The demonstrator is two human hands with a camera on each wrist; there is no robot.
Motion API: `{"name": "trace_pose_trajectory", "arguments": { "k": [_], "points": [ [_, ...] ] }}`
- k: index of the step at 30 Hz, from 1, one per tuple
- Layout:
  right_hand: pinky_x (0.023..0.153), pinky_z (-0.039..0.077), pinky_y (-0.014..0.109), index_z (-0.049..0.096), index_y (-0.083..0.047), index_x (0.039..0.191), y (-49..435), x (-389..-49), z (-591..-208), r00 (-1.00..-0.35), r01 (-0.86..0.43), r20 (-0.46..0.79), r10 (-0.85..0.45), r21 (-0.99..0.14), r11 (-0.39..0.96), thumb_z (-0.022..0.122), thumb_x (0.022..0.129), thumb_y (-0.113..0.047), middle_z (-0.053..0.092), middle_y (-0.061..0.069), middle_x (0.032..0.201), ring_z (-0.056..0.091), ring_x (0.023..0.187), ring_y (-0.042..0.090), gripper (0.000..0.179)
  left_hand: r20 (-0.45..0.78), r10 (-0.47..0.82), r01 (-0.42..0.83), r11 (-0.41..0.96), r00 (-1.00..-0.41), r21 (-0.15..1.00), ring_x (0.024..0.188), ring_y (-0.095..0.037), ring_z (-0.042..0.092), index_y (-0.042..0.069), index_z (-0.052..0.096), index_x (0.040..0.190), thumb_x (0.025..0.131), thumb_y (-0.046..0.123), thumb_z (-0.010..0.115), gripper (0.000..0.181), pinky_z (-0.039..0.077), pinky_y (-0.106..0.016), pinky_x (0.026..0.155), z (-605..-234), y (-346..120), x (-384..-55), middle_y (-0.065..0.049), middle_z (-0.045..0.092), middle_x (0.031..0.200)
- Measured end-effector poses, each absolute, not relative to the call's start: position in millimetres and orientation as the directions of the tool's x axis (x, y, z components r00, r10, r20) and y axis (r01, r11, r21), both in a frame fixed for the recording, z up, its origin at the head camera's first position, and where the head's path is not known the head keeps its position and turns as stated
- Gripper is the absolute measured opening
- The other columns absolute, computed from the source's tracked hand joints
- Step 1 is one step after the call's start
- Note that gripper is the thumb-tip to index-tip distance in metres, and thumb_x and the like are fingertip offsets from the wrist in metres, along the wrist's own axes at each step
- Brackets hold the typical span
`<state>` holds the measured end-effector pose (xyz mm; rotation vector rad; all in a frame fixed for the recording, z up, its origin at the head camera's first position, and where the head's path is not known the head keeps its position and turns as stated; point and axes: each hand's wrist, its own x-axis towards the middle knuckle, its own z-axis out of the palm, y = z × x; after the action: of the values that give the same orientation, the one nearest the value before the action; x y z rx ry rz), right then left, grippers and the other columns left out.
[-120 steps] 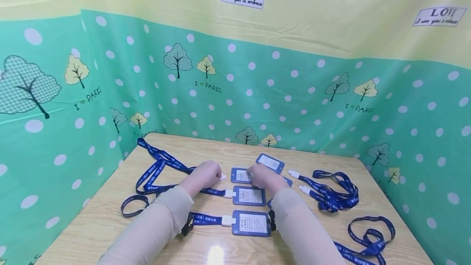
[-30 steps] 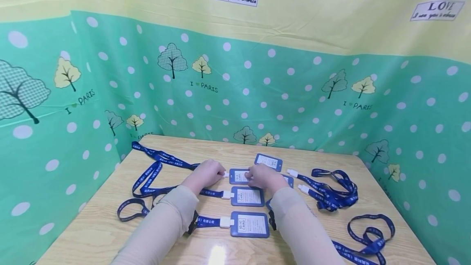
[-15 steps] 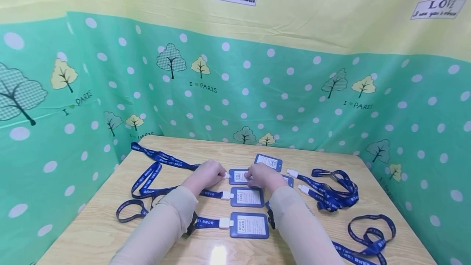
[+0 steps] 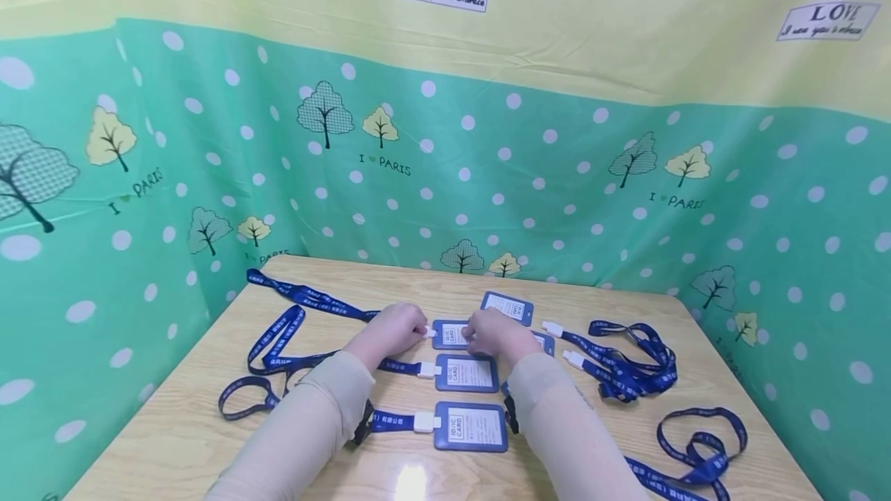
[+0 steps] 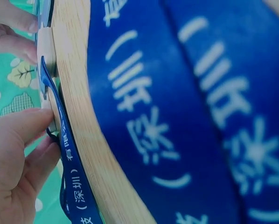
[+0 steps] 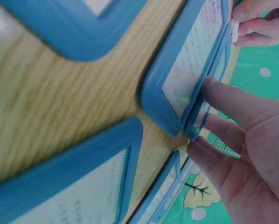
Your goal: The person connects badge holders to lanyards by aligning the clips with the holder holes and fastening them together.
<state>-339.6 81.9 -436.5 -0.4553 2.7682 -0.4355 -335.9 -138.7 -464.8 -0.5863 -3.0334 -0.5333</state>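
Note:
My left hand [image 4: 397, 328] pinches the white clip [image 4: 430, 331] of a dark blue printed lanyard [image 4: 316, 301] between thumb and fingers. The clip's tip is right at the left end of a blue ID card holder [image 4: 448, 335]. My right hand [image 4: 497, 333] grips that holder by its right part, thumb on the front edge in the right wrist view, and covers much of it. Closer to me lie a second card holder [image 4: 468, 373] and a third card holder [image 4: 472, 426], each joined to a lanyard by a white clip.
Beyond my right hand lies a loose card holder [image 4: 506, 306]; another card holder [image 4: 545, 342] is partly covered by the hand. Lanyards with white clips [image 4: 554, 328] lie bunched at right, and a looped lanyard [image 4: 710, 439] sits nearer. The wooden table [image 4: 571, 439] meets a green curtain [image 4: 543, 199].
Four seconds ago a small gap separated the clip from the holder; the left hand has since moved right, bringing the clip to the holder's end. Hardly anything changed over the last second.

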Motion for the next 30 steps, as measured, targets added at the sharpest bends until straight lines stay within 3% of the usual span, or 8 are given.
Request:
{"name": "trace_pose_trajectory", "arguments": {
  "k": [9, 21, 30],
  "points": [
    [0.104, 0.05, 0.049, 0.074, -0.019, 0.124, 82.8, -343.4, -437.7, -0.909, -0.251, -0.238, -0.343, -0.345, 0.904, 0.079, 0.09, -0.02, 0.065, 0.007, 0.134, 0.06, 0.125, 0.031, 0.034, 0.026, 0.333, 0.321, 0.881, -0.942, 0.346, 0.099, -0.019, 0.069, 0.018, 0.082, 0.096, 0.093, 0.016, 0.076, 0.007, 0.057, -0.037, 0.092, -463.3, -140.1, -340.2, 0.0, 0.075, 0.104],
    [0.101, 0.052, 0.048, 0.075, -0.019, 0.121, 82.6, -343.4, -439.6, -0.913, -0.208, -0.253, -0.322, -0.39, 0.897, 0.08, 0.089, -0.017, 0.066, 0.005, 0.131, 0.063, 0.118, 0.029, 0.033, 0.053, 0.335, 0.331, 0.875, -0.941, 0.354, 0.094, -0.018, 0.069, 0.017, 0.082, 0.092, 0.092, 0.015, 0.075, 0.007, 0.058, -0.038, 0.091, -466.2, -139.2, -337.1, -0.001, 0.075, 0.102],
    [0.101, 0.052, 0.047, 0.075, -0.02, 0.121, 83.0, -345.9, -440.8, -0.909, -0.22, -0.256, -0.33, -0.378, 0.899, 0.081, 0.088, -0.018, 0.067, 0.004, 0.13, 0.063, 0.118, 0.027, 0.034, 0.052, 0.336, 0.332, 0.874, -0.94, 0.355, 0.1, -0.021, 0.069, 0.017, 0.082, 0.094, 0.093, 0.015, 0.075, 0.007, 0.057, -0.039, 0.092, -465.6, -138.3, -336.1, -0.001, 0.075, 0.103]
  ]
}}
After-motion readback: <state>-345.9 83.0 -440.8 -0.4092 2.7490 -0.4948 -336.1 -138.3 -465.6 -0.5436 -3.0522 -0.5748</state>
